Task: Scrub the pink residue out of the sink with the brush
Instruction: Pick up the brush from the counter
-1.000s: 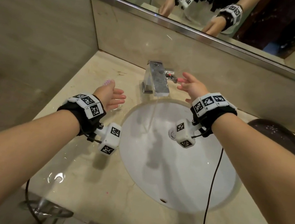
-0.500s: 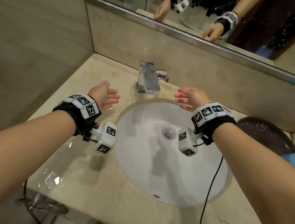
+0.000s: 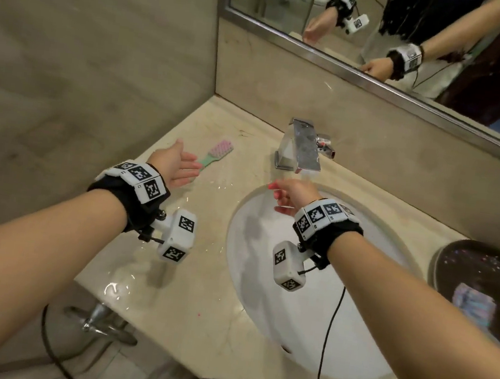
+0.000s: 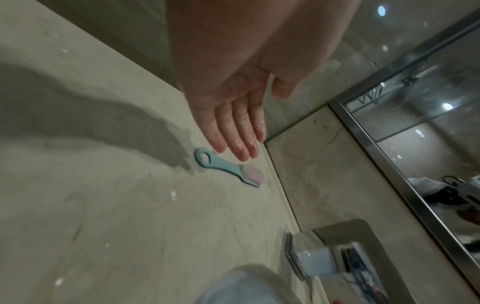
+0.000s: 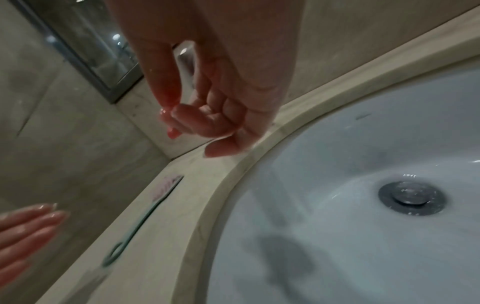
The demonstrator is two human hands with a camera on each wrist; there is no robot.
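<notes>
the brush [image 3: 217,156] is lying flat on the wet counter [image 3: 167,289], just beyond the fingertips of the left hand [image 3: 173,165], which is hovering flat and empty. the right hand [image 3: 293,194] is hanging loosely curled, holding nothing, over the sink [image 3: 349,343] rim. wet fingers are risking a slipping handle, skidding it toward the wall.

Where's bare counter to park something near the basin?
Free: the wet countertop left of the sink, between its rim and the front edge. Also the strip between the brush and faucet. Crowded: right side, taken by the dark tray; the left hand hovers by the brush.
</notes>
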